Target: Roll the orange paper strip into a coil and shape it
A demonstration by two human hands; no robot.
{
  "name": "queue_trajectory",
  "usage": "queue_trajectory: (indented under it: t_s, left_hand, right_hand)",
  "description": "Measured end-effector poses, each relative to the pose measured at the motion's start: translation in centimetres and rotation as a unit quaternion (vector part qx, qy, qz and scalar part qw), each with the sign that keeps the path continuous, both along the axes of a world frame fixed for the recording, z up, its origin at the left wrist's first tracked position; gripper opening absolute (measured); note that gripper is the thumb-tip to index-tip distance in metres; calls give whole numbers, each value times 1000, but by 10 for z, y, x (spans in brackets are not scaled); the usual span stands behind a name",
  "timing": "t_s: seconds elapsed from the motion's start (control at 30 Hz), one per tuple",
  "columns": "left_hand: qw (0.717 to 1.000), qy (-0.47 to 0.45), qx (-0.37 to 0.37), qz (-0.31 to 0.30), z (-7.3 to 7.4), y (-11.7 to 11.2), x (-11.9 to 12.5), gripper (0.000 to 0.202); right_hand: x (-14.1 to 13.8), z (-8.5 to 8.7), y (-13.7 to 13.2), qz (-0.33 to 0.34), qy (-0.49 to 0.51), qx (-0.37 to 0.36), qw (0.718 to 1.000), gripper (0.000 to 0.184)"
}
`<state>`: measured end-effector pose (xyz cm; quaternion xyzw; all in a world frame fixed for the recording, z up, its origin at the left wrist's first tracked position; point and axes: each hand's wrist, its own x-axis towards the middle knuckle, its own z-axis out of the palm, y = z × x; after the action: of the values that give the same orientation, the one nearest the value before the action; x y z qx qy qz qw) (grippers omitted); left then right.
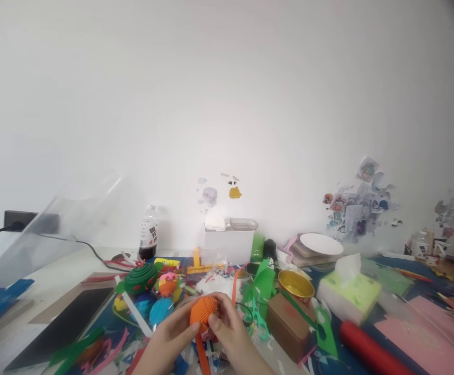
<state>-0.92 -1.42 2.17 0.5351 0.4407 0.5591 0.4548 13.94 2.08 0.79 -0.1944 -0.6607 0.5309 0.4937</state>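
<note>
Both of my hands meet low in the middle of the view around an orange ribbed paper ball (202, 310). My left hand (171, 337) cups it from the left, fingers curled under it. My right hand (230, 328) closes on it from the right, thumb and fingers pressed to its side. An orange paper strip (202, 355) hangs from the ball between my wrists. Just beyond lie a green coiled paper piece (140, 277), a small orange-and-pink paper ball (168, 284) and blue paper shapes (154, 308).
A dark tablet (65, 325) lies at left, a drink bottle (148, 235) and white box (229, 244) at the back. A gold tin (295, 284), brown box (287, 317), tissue pack (348, 292), red roll (371, 349) and pink sheets (430, 328) fill the right. Green scissors (259, 315) lie near my right hand.
</note>
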Motion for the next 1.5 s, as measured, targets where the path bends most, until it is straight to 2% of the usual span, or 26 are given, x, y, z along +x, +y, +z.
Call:
queue_trajectory:
  t_s: [0.1, 0.23, 0.43, 0.6, 0.83, 1.2, 1.5]
  left_hand:
    - [999, -36, 2, -20, -4, 2, 2, 55]
    - [997, -71, 3, -7, -11, 5, 5, 58]
    - [998, -55, 17, -14, -10, 4, 2, 48]
    - [998, -41, 38, -22, -10, 6, -2, 49]
    - [996, -75, 36, -18, -19, 10, -2, 46]
    - [998, -60, 37, -1, -7, 2, 3, 51]
    - [998, -49, 44, 15, -11, 4, 4, 50]
  right_hand:
    - [1, -3, 4, 15, 0, -14, 1000, 54]
    - [7, -4, 6, 2, -15, -23, 1000, 49]
    - [14, 7, -3, -17, -52, 4, 999, 41]
    - [14, 11, -5, -40, -69, 18, 997, 34]
    - [11, 1, 0, -58, -78, 4, 995, 35]
    - [7, -11, 10, -39, -33, -13, 999, 42]
    - [-1, -18, 13, -67, -23, -16, 997, 45]
